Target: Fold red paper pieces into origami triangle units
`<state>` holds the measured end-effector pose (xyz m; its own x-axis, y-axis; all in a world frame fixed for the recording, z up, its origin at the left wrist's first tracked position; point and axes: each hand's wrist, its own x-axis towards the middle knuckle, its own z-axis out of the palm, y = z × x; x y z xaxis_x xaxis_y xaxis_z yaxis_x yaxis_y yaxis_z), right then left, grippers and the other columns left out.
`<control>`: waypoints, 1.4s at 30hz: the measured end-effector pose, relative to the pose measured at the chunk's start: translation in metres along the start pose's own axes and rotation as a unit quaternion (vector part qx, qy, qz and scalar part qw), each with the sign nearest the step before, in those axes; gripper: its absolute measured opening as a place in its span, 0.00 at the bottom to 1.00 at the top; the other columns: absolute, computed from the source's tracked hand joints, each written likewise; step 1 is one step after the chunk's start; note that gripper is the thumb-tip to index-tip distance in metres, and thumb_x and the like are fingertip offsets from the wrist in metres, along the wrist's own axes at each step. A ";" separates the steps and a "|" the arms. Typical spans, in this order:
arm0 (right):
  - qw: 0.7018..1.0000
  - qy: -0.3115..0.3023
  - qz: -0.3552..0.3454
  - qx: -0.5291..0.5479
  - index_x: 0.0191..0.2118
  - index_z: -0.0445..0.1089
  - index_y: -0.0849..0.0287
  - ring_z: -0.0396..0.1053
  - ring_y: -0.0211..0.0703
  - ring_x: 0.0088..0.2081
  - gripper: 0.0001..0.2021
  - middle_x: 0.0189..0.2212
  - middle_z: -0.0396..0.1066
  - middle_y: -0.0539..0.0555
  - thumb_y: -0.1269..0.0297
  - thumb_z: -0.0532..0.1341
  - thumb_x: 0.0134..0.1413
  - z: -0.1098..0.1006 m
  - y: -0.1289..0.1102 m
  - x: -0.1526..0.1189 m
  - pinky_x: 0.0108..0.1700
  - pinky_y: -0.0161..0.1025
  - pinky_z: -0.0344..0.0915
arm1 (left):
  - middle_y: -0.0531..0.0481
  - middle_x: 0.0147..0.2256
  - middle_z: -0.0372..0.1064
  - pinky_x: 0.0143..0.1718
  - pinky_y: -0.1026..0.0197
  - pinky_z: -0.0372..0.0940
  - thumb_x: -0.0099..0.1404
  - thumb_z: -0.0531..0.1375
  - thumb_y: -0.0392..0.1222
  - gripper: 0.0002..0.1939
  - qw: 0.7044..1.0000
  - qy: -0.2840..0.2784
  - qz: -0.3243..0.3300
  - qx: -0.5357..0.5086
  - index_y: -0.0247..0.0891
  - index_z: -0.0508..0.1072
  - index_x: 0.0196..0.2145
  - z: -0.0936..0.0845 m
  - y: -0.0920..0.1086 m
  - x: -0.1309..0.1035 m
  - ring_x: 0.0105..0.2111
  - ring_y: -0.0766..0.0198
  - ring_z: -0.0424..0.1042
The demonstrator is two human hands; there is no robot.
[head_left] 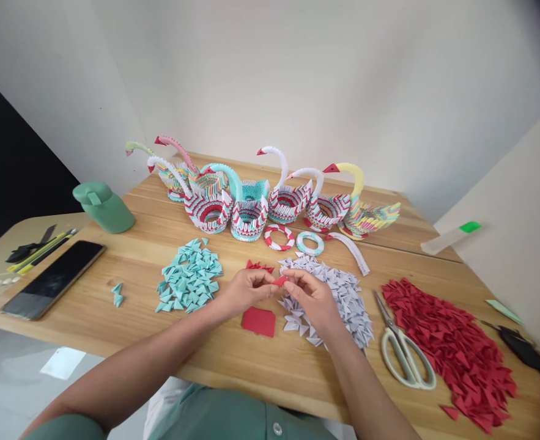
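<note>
Between the fingertips of both hands is a small folded piece of red paper (280,281). My left hand (250,288) pinches it from the left, and my right hand (313,295) pinches it from the right. Just below them lies a short stack of red paper rectangles (258,321). A few folded red pieces (257,265) sit behind my left hand, partly covered by it. Under and beside my right hand spreads a heap of pale lilac folded paper pieces (350,299). To the left of my left forearm is a heap of turquoise folded pieces (189,278).
Several paper swans (249,214) stand along the back, with a red-and-white ring (279,237) and a turquoise-and-white ring (310,243) before them. Scissors (407,354) and a red heap (453,348) lie right. A phone (54,278) and a green bottle (104,208) are left.
</note>
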<state>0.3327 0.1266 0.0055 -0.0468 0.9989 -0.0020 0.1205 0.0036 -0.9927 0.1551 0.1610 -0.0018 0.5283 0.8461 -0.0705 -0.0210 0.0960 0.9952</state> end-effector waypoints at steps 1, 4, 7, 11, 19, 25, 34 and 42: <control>1.000 -0.004 0.002 0.002 0.41 0.74 0.56 0.64 0.40 0.30 0.12 0.28 0.68 0.50 0.57 0.64 0.51 0.000 0.000 0.000 0.32 0.34 0.61 | 0.57 0.20 0.58 0.22 0.67 0.47 0.54 0.63 0.54 0.19 1.000 0.000 -0.001 -0.004 0.32 0.70 0.28 0.000 0.000 0.000 0.20 0.72 0.53; 1.000 -0.018 0.002 -0.006 0.37 0.74 0.57 0.63 0.39 0.29 0.11 0.28 0.68 0.50 0.57 0.64 0.51 0.001 0.000 0.000 0.31 0.34 0.60 | 0.58 0.19 0.55 0.22 0.67 0.45 0.54 0.63 0.53 0.18 1.000 -0.001 0.009 -0.001 0.32 0.69 0.27 0.000 0.001 -0.001 0.20 0.73 0.50; 0.999 -0.023 -0.002 -0.027 0.32 0.73 0.59 0.60 0.37 0.26 0.10 0.24 0.66 0.49 0.56 0.63 0.53 0.001 0.000 0.000 0.28 0.33 0.56 | 0.59 0.19 0.52 0.22 0.67 0.44 0.54 0.63 0.52 0.18 1.000 -0.010 0.012 0.011 0.32 0.68 0.25 0.000 0.001 -0.002 0.20 0.73 0.48; 0.999 -0.018 -0.008 -0.047 0.30 0.72 0.59 0.57 0.36 0.25 0.11 0.22 0.63 0.48 0.56 0.62 0.54 0.000 0.000 -0.001 0.27 0.33 0.54 | 0.58 0.20 0.53 0.22 0.67 0.44 0.54 0.63 0.53 0.19 1.000 -0.021 0.007 0.009 0.33 0.67 0.25 -0.001 0.002 -0.001 0.20 0.73 0.48; 0.996 -0.018 -0.031 -0.085 0.30 0.71 0.59 0.57 0.36 0.25 0.10 0.23 0.63 0.47 0.58 0.60 0.56 0.000 0.000 -0.002 0.27 0.33 0.54 | 0.59 0.19 0.53 0.21 0.68 0.44 0.55 0.63 0.53 0.19 0.999 -0.032 0.002 -0.010 0.32 0.67 0.25 -0.003 0.004 -0.002 0.20 0.74 0.48; 0.990 -0.004 -0.061 -0.126 0.30 0.69 0.58 0.59 0.37 0.25 0.09 0.23 0.64 0.48 0.61 0.58 0.57 0.001 -0.004 -0.003 0.29 0.33 0.56 | 0.57 0.21 0.57 0.23 0.68 0.48 0.58 0.61 0.48 0.14 0.998 -0.019 0.034 0.053 0.31 0.70 0.28 0.000 0.005 -0.003 0.22 0.72 0.53; 0.991 -0.013 -0.056 -0.122 0.29 0.70 0.59 0.59 0.36 0.25 0.08 0.22 0.64 0.47 0.63 0.59 0.56 0.003 -0.006 -0.004 0.28 0.33 0.56 | 0.53 0.23 0.67 0.27 0.68 0.54 0.63 0.58 0.43 0.12 0.993 -0.027 0.068 0.089 0.32 0.73 0.27 -0.006 0.007 -0.004 0.24 0.71 0.59; 0.999 -0.023 0.025 0.006 0.28 0.69 0.59 0.59 0.35 0.23 0.11 0.21 0.64 0.47 0.56 0.62 0.51 -0.002 -0.006 -0.002 0.26 0.33 0.56 | 0.48 0.28 0.74 0.32 0.67 0.61 0.61 0.60 0.50 0.15 0.996 -0.094 0.010 0.002 0.32 0.75 0.31 -0.009 0.013 -0.005 0.27 0.69 0.67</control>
<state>0.3338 0.1244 0.0116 -0.0864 0.9946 -0.0569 0.1112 -0.0472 -0.9927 0.1448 0.1631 0.0110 0.6776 0.7345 -0.0374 -0.0293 0.0778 0.9965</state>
